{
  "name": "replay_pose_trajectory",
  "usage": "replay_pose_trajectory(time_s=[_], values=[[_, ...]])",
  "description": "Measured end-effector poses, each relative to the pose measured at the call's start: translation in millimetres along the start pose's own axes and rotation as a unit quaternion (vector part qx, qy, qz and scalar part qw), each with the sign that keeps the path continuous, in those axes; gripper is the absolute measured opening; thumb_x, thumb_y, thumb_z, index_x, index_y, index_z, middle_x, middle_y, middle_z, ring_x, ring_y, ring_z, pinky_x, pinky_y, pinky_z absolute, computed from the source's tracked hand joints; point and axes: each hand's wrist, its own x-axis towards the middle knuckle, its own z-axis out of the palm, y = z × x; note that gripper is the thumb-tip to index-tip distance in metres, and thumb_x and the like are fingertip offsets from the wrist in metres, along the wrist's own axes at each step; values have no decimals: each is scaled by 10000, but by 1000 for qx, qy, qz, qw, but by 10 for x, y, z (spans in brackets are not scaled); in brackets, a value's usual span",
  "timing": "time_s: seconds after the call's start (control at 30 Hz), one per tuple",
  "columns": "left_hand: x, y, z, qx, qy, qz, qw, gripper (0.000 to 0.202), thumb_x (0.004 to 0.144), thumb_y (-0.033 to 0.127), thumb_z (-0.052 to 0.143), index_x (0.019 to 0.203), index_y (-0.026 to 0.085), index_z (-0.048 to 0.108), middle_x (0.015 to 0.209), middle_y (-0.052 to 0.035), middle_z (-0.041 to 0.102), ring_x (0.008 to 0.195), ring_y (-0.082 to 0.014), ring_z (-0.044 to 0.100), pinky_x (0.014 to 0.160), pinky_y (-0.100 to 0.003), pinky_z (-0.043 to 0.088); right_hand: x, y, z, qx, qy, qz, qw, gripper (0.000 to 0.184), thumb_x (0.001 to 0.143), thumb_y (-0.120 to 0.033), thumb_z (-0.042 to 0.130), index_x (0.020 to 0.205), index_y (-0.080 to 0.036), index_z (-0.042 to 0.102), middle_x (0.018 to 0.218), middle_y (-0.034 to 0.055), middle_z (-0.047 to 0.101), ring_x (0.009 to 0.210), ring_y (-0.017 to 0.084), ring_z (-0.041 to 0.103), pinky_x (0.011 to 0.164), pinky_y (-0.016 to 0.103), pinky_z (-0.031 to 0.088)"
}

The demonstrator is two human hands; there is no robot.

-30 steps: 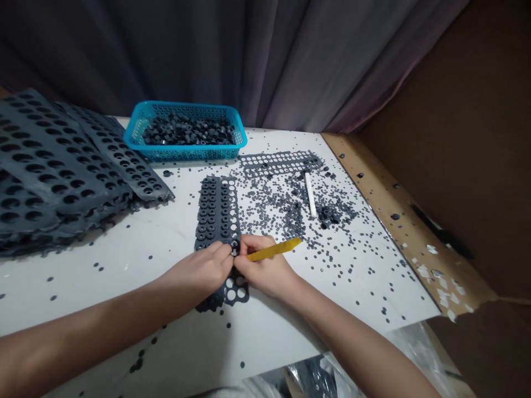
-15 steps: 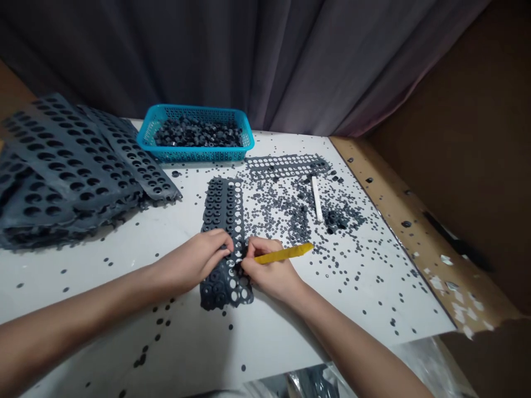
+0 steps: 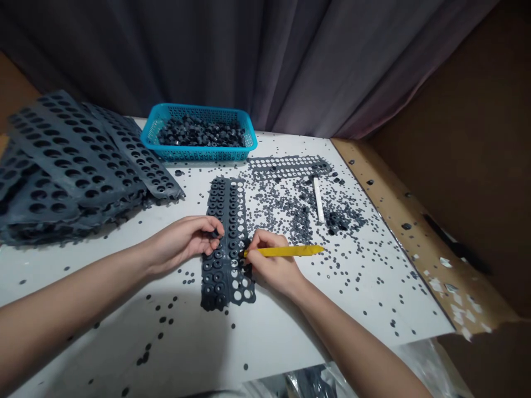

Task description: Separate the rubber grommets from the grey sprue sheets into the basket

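Note:
A dark rubber sheet (image 3: 227, 265) with rows of round rings and holes lies lengthwise on the white tabletop. My left hand (image 3: 182, 243) hovers at its left edge, thumb and fingers closed round a small black rubber piece (image 3: 214, 234). On the right side of the sheet, my right hand (image 3: 276, 265) grips a yellow pen-like tool (image 3: 296, 251), its dark tip pointing left at the column where rings give way to open holes. The right fingertips partly cover the holes there, so I cannot tell whether the tip touches a ring.
A blue basket (image 3: 199, 154) of small black pieces stands at the back. Stacked perforated sheets (image 3: 83, 166) rise on the left. Behind the right hand lie an emptied sheet (image 3: 290, 166), a white stick (image 3: 318, 200) and many scattered black discs (image 3: 302, 221).
My left hand has lifted off the sheet and drawn left with a small black piece in its fingers. My right hand and the yellow tool have shifted slightly up along the sheet.

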Motion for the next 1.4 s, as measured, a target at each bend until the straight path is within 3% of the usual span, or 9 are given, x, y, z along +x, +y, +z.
replay_pose_trajectory(time_s=[0.13,0.23,0.37,0.47,0.7,0.8,0.93,1.17,1.4], values=[[-6,13,26,-11,-10,1,1000,131,736,178,459,674,136,566,667,-31,540,527,-82,469,451,-192,392,3,-9,37,-40,6,-14,999,145,637,-123,490,526,-193,430,461,-55,415,444,86,366,435,207,255],[-23,34,72,143,-10,33,989,212,791,306,509,653,149,538,519,25,436,442,-72,362,400,-190,287,2,-32,51,-77,9,-30,997,173,637,-117,480,520,-199,383,448,-64,372,435,84,334,442,214,244],[-37,23,144,478,-16,178,860,181,781,324,556,717,165,615,695,-10,561,623,-123,505,546,-224,388,4,-26,41,-75,1,-29,997,172,649,-131,489,527,-199,389,449,-66,369,440,85,337,446,212,245],[-19,-49,193,597,-33,244,764,141,790,235,540,870,165,632,860,-46,582,764,-164,554,671,-261,437,7,8,20,-32,-12,-10,999,136,656,-141,486,551,-196,420,473,-60,410,454,87,373,444,205,255],[4,-173,301,742,-67,230,626,259,869,94,369,918,132,621,873,-86,559,791,-207,542,677,-300,439,-2,19,16,6,-23,-10,1000,89,642,-130,477,650,-204,427,509,-71,434,451,89,389,430,202,246],[-15,-186,298,766,-74,235,593,292,855,37,325,880,125,602,882,-95,563,797,-220,535,679,-319,441,-4,17,21,17,-20,-1,1000,129,639,-113,467,688,-212,401,492,-89,408,435,83,371,423,197,223],[-7,-230,233,747,-62,255,611,318,866,24,258,876,120,561,880,-91,563,784,-200,533,694,-318,452,-2,47,19,10,-25,2,1000,142,654,-103,456,706,-216,387,487,-94,394,430,80,361,423,198,208],[51,-211,151,598,-48,263,756,238,932,227,307,850,162,521,838,-31,528,771,-140,530,720,-263,430,-3,50,16,-20,-20,-19,999,137,663,-100,464,684,-211,385,483,-93,358,438,75,317,429,193,222],[-8,83,41,541,45,258,799,232,900,331,389,891,175,562,905,-41,605,842,-176,548,752,-283,421,10,25,-5,83,-42,35,995,134,643,-126,481,698,-212,394,481,-83,477,401,78,414,397,173,289]])
